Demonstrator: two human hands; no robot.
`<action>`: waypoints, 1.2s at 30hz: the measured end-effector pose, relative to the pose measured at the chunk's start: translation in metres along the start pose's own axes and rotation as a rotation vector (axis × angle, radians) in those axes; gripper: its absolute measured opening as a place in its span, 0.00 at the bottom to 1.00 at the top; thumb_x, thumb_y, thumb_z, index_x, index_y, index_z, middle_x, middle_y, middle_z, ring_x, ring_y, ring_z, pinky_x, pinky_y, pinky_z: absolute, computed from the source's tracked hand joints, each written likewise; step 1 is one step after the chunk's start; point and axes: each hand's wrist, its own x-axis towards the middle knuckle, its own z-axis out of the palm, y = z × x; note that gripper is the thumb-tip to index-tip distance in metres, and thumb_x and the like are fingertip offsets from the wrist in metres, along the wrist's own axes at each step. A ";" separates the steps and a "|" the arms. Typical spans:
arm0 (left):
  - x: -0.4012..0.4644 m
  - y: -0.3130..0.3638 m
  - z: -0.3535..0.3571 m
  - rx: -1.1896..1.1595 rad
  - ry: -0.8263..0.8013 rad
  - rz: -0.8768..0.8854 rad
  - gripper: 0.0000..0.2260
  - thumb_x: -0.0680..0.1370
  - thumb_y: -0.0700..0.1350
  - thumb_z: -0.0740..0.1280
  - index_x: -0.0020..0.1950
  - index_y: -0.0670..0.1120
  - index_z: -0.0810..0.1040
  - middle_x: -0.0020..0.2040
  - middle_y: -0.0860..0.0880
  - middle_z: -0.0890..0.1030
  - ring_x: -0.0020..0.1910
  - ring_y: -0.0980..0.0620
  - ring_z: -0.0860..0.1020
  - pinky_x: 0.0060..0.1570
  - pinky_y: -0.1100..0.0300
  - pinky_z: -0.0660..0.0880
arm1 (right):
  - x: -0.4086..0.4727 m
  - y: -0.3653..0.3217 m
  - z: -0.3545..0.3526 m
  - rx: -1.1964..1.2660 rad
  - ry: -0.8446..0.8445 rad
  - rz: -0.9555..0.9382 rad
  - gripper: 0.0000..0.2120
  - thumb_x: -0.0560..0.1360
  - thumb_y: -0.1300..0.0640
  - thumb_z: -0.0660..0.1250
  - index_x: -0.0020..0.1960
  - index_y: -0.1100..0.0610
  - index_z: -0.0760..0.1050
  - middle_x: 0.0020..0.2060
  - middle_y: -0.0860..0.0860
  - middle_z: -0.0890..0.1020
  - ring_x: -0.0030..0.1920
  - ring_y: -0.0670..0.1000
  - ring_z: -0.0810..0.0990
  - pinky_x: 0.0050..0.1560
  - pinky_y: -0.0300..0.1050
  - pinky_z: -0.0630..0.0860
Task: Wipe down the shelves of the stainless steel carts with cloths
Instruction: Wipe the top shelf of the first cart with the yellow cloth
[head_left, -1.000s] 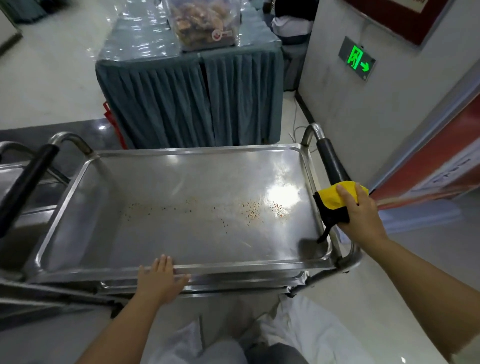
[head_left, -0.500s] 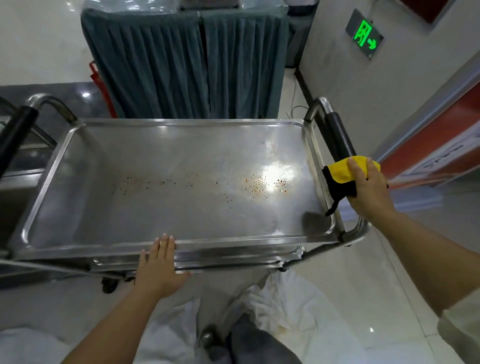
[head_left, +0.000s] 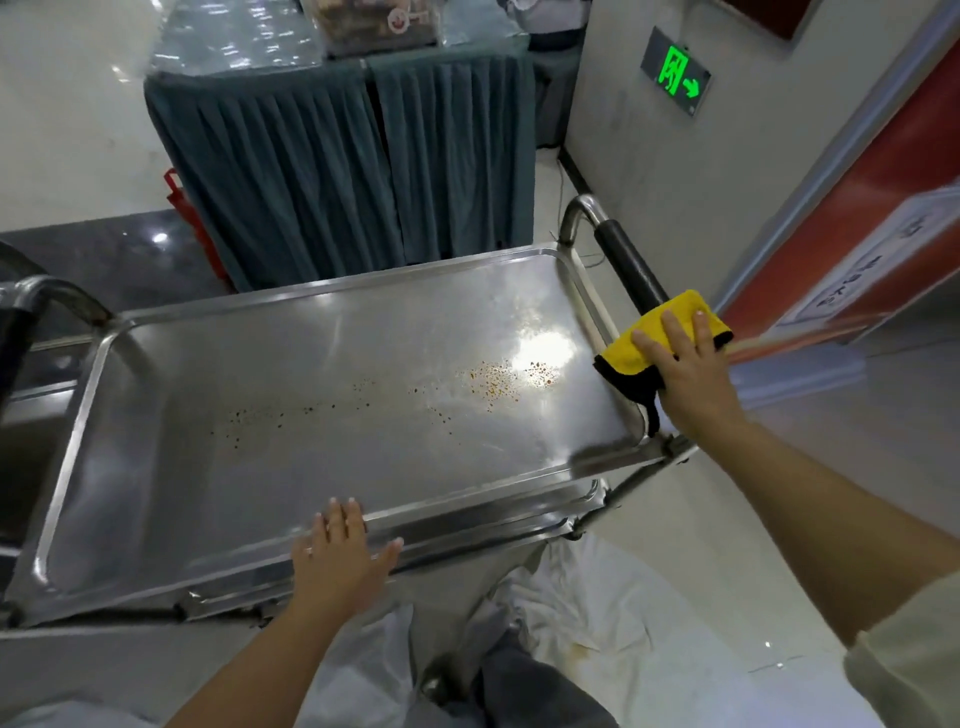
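Looking down from the head camera, a stainless steel cart (head_left: 332, 415) fills the middle, its top shelf (head_left: 260, 467) a shallow tray dotted with orange-brown crumbs (head_left: 493, 382) toward 2 o'clock of the shelf's centre, next to a bright glare patch. The person's left hand (head_left: 343, 556) lies flat on the near rim of the shelf at 6 o'clock, fingers straight and close together, thumb spread to the side; it holds nothing. The right hand (head_left: 685, 379) is at 3 o'clock, fingers straight and slightly spread, pressing a yellow cloth (head_left: 654, 338) with black edging onto the cart's right-end handle (head_left: 628, 265), just below the handle's black grip. A black corner of the cloth hangs down beside the shelf's right rim. At 12 o'clock, beyond the cart, stands a table draped in a grey-green pleated skirt (head_left: 337, 156), with clear plastic over its top. A green exit sign (head_left: 675, 70) is mounted low on the wall at 1 o'clock. White fabric (head_left: 571, 613) lies on the floor at 5 o'clock, by the person's legs.
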 end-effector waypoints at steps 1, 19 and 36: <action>0.000 0.003 -0.005 -0.002 -0.001 0.002 0.40 0.77 0.70 0.44 0.78 0.44 0.36 0.79 0.42 0.38 0.78 0.41 0.42 0.74 0.39 0.44 | -0.007 -0.002 -0.001 -0.003 0.007 -0.013 0.29 0.73 0.71 0.62 0.72 0.54 0.66 0.76 0.60 0.57 0.74 0.70 0.47 0.63 0.70 0.62; 0.029 0.057 -0.053 -0.221 -0.141 -0.142 0.50 0.73 0.73 0.54 0.77 0.40 0.33 0.77 0.37 0.34 0.76 0.32 0.39 0.71 0.31 0.45 | -0.053 -0.053 0.058 -0.030 -0.272 -0.031 0.31 0.79 0.62 0.57 0.77 0.45 0.50 0.78 0.54 0.49 0.76 0.62 0.46 0.70 0.63 0.55; 0.058 0.102 -0.053 -0.365 -0.395 -0.389 0.72 0.47 0.84 0.55 0.66 0.42 0.17 0.65 0.36 0.17 0.68 0.29 0.25 0.67 0.27 0.40 | 0.058 -0.038 0.140 0.002 -0.291 -0.310 0.27 0.79 0.39 0.49 0.74 0.35 0.41 0.78 0.52 0.47 0.76 0.64 0.41 0.66 0.74 0.51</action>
